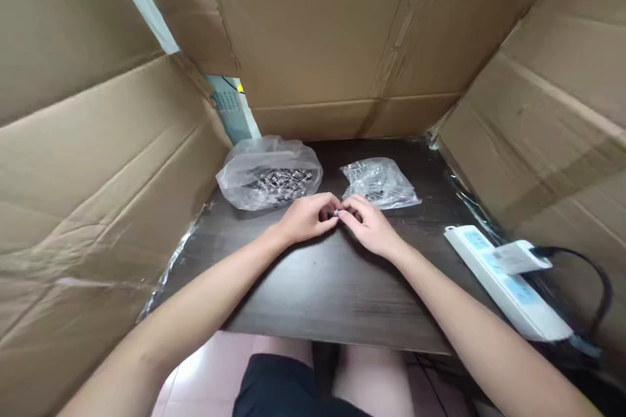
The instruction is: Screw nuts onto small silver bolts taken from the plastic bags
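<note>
My left hand (307,218) and my right hand (369,227) meet at the middle of a dark wooden table (317,280). Both pinch a tiny silver metal part (336,212) between their fingertips. Just beyond my left hand lies a clear plastic bag (268,172) holding several small dark metal pieces. A smaller crumpled clear bag (379,182) with shiny parts sits just beyond my right hand, almost touching it.
Cardboard walls (332,45) stand close at the left, back and right of the table. A white power strip (508,283) with a plug and black cable lies along the right edge. My knees show below the table's front edge.
</note>
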`<state>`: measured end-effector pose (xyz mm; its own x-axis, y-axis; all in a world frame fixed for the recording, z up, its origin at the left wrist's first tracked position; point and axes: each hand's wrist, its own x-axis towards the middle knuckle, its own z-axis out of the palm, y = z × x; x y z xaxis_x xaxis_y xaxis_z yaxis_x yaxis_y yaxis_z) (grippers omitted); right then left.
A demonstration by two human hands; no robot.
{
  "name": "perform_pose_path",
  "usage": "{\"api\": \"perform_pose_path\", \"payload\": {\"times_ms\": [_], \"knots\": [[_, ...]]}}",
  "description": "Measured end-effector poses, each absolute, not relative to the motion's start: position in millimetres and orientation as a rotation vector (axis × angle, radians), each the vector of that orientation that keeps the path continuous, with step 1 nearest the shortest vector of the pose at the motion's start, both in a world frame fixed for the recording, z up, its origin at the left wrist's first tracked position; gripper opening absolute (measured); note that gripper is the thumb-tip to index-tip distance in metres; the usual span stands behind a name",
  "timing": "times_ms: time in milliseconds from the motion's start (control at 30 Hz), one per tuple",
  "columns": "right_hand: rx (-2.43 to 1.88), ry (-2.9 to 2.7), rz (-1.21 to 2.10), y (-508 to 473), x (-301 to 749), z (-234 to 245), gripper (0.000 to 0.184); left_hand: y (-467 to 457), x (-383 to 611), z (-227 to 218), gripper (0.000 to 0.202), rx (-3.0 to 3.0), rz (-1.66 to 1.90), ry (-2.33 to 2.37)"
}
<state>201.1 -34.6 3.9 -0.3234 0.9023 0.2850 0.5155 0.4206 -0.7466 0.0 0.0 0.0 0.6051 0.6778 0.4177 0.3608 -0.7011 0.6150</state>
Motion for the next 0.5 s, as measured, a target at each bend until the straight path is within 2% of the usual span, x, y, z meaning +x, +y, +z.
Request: {"api": "perform_pose_path", "payload": {"times_ms": [133,367,500], "knots": [[-1.159,-1.985,0.706,-33.1,200.5,5.1,0.028,0.0,0.9,0.5,0.014,2.357,0.871,0.837],[-1.192,-1.963,0.701,-34.4,201.0,5.9,0.013,-0.1,0.0,0.0,0.015,2.346,0.882,0.845],[-1.187,-1.968,0.696,-34.8,200.4,5.9,0.014,0.3,-0.3,-0.8,0.016,2.354,0.895,0.833]]}}
